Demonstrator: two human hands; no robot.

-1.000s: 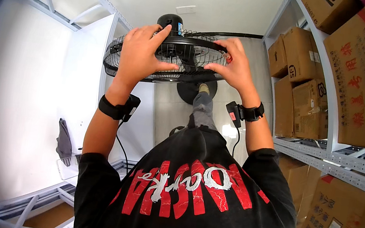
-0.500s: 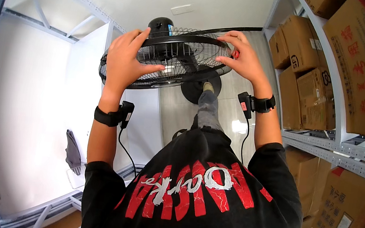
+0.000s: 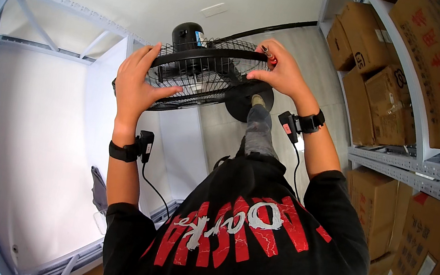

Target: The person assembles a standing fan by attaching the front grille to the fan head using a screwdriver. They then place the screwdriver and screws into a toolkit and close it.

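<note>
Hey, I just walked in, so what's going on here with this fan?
A person has both hands on a black floor fan. The left hand grips one side of its rim; the right hand is at the other side, with a small red thing tucked in it. The fan's base is on the floor, by the person's foot.

- The left hand (image 3: 136, 83) sits farther out along the fan (image 3: 209, 54), closer to its left end.
- The gap between that hand and the right hand (image 3: 282, 73) is wider.
- The red object (image 3: 271, 60) at the right hand shows more fully than half a second ago.
- The view is turned: the fan's left end hangs lower, and its motor housing (image 3: 185, 35) lies farther left.
- The left sleeve (image 3: 128, 231) nearly meets the grey cloth (image 3: 99, 185).
</note>
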